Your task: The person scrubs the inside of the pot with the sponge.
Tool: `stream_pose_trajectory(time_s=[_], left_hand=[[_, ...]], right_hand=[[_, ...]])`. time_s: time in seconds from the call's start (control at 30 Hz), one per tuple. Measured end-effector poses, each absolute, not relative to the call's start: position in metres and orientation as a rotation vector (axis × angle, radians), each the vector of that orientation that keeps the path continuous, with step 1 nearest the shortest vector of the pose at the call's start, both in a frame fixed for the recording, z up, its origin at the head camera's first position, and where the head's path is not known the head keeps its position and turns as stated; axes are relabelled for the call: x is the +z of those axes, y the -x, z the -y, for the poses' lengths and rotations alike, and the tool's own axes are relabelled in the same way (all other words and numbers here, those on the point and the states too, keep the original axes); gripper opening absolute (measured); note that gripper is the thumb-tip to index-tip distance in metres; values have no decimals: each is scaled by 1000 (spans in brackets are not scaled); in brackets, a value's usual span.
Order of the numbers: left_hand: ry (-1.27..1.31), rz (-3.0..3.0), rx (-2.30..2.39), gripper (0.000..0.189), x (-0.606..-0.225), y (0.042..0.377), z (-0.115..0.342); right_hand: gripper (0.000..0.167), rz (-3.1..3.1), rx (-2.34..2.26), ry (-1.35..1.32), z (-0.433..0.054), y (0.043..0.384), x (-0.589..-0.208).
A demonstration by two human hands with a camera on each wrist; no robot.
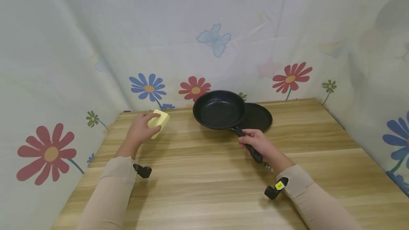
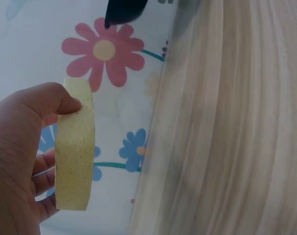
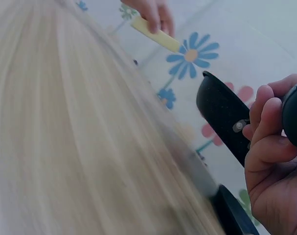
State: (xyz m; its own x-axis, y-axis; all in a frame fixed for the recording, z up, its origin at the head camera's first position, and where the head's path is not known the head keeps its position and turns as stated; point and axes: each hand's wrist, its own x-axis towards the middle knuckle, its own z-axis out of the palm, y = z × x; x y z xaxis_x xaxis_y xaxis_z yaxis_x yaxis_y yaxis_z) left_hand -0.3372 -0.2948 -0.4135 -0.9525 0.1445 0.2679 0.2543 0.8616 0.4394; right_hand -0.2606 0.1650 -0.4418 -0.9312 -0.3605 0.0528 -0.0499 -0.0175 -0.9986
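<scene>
Left hand (image 1: 138, 129): we're pinching the yellow sponge (image 1: 163, 118), left of frame centre, between thumb and fingers. Right hand (image 1: 259, 142): we're gripping the handle (image 1: 254, 153) of the frying pan (image 1: 218, 110), holding it up mid-frame over the counter (image 1: 198, 187). Flat dark pan (image 1: 260, 117) is resting right of centre, partly hidden by the frying pan.

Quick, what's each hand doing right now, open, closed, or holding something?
Left hand: holding a yellow sponge between thumb and fingers.
Right hand: closed around the handle of a black frying pan.
</scene>
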Motion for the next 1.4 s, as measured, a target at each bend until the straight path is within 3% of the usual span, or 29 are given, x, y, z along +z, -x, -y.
stream_pose_trajectory(time_s=[0.33, 0.57, 1.4], left_hand=[[294, 2750, -734, 52, -403, 342, 269], [356, 2727, -730, 52, -403, 350, 251], [517, 2775, -794, 49, -404, 379, 161]], right_hand=[[27, -2008, -2075, 428, -127, 260, -454], [47, -1958, -2067, 401, -111, 258, -469], [36, -1958, -1909, 446, -100, 260, -480]])
